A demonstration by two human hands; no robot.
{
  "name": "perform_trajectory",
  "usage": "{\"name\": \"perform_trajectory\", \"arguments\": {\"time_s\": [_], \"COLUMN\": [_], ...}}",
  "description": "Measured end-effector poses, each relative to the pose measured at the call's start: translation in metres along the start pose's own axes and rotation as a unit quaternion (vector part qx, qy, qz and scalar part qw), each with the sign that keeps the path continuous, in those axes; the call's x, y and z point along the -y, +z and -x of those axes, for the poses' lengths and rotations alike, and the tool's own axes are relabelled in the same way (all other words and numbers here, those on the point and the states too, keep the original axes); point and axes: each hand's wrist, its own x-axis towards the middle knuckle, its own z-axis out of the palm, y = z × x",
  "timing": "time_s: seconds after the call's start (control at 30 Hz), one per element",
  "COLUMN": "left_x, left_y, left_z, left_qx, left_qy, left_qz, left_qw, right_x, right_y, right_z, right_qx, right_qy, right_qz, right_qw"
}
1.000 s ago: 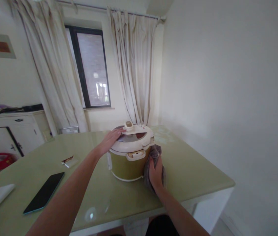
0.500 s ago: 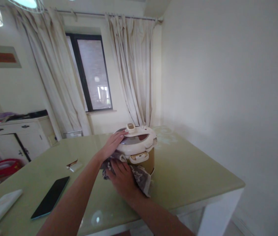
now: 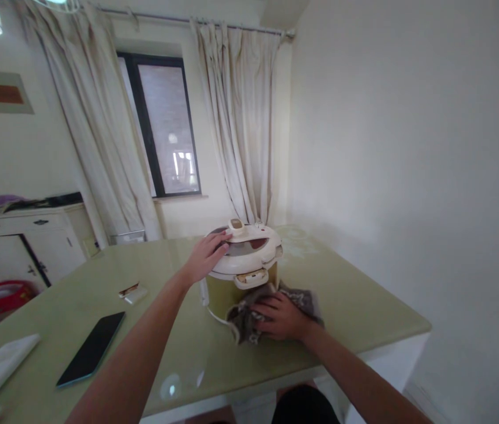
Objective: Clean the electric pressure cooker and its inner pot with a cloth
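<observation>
An electric pressure cooker (image 3: 220, 297) with a white lid and a gold-green body stands upright on the table. My left hand (image 3: 205, 256) lies on the left side of its lid, fingers stretched out beside the small knob on top. Low on the cooker's front right, my right hand (image 3: 282, 316) presses a grey patterned cloth (image 3: 249, 315) against the body. The cloth bunches around those fingers and trails to the right over the tabletop. It covers the lower front of the cooker.
The pale green glossy table (image 3: 355, 312) ends near me and at the right. On its left lie a black tablet (image 3: 93, 347), a white flat device (image 3: 0, 371) and small white and brown items (image 3: 133, 292). A red basket (image 3: 0, 303) stands beyond the left edge.
My right hand has moved the cloth from the cooker's left front to its right front, baring the left lower body. My left hand has stayed on the lid.
</observation>
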Motion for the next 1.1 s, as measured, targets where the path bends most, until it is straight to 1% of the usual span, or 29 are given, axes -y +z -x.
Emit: {"name": "perform_trajectory", "arguments": {"time_s": [0.03,0.07,0.13,0.17,0.2,0.23,0.27,0.3,0.37,0.4,0.43,0.47,0.5,0.57,0.63,0.67,0.73,0.8,0.87,0.97,1.0,1.03,1.1], "left_x": [-0.001,-0.001,-0.002,-0.002,-0.002,-0.003,-0.003,-0.004,-0.005,-0.006,-0.007,-0.007,-0.008,-0.008,-0.008,-0.008,-0.008,-0.010,-0.010,-0.008,-0.006,-0.005,-0.002], "left_y": [0.000,0.000,0.000,0.001,0.001,0.001,0.001,0.000,0.000,-0.001,-0.001,-0.001,-0.002,-0.002,-0.003,-0.003,-0.003,-0.004,-0.005,-0.009,-0.010,-0.011,-0.014], "left_z": [0.000,0.000,-0.001,-0.001,-0.002,-0.002,-0.002,-0.002,-0.001,-0.001,0.000,0.000,0.001,0.001,0.002,0.003,0.004,0.003,0.002,-0.001,-0.003,-0.004,-0.006], "left_qx": [-0.001,-0.001,-0.005,-0.006,-0.005,-0.004,-0.002,0.000,-0.002,-0.003,-0.004,-0.005,-0.005,-0.003,-0.001,0.000,0.002,0.005,0.010,0.032,0.043,0.055,0.076], "left_qy": [-0.001,-0.002,-0.002,-0.003,-0.004,-0.006,-0.007,-0.007,-0.006,-0.005,-0.003,-0.001,0.001,0.004,0.003,0.001,-0.005,-0.010,-0.016,-0.035,-0.046,-0.057,-0.066], "left_qz": [-0.002,-0.007,-0.025,-0.036,-0.045,-0.050,-0.053,-0.053,-0.052,-0.052,-0.051,-0.050,-0.048,-0.042,-0.032,-0.027,-0.018,-0.008,0.002,0.021,0.028,0.035,0.045], "left_qw": [1.000,1.000,1.000,0.999,0.999,0.999,0.999,0.999,0.999,0.999,0.999,0.999,0.999,0.999,0.999,1.000,1.000,1.000,1.000,0.999,0.998,0.996,0.994], "right_x": [-0.010,-0.016,-0.019,-0.015,-0.008,0.000,0.010,0.020,0.039,0.046,0.052,0.057,0.061,0.068,0.074,0.078,0.086,0.095,0.102,0.103,0.100,0.097,0.089], "right_y": [-0.006,-0.009,-0.007,-0.003,0.002,0.008,0.013,0.017,0.025,0.028,0.032,0.036,0.041,0.051,0.061,0.066,0.075,0.083,0.089,0.092,0.091,0.089,0.082], "right_z": [0.010,0.019,0.027,0.028,0.026,0.020,0.012,0.002,-0.025,-0.041,-0.057,-0.073,-0.088,-0.115,-0.137,-0.145,-0.153,-0.154,-0.147,-0.136,-0.136,-0.139,-0.154], "right_qx": [-0.009,-0.029,-0.080,-0.104,-0.122,-0.129,-0.126,-0.109,-0.045,-0.006,0.016,0.020,0.008,-0.047,-0.093,-0.105,-0.111,-0.098,-0.068,-0.016,-0.009,-0.013,-0.043], "right_qy": [0.046,0.108,0.215,0.246,0.254,0.237,0.200,0.147,0.019,-0.041,-0.067,-0.064,-0.045,0.036,0.126,0.167,0.231,0.267,0.255,0.183,0.167,0.162,0.172], "right_qz": [-0.005,-0.001,0.015,0.030,0.043,0.051,0.052,0.047,0.022,0.019,0.028,0.043,0.059,0.084,0.090,0.086,0.072,0.062,0.054,0.044,0.046,0.052,0.074], "right_qw": [0.999,0.994,0.973,0.963,0.958,0.962,0.970,0.982,0.999,0.999,0.997,0.997,0.997,0.995,0.984,0.976,0.964,0.957,0.963,0.982,0.985,0.985,0.981]}}
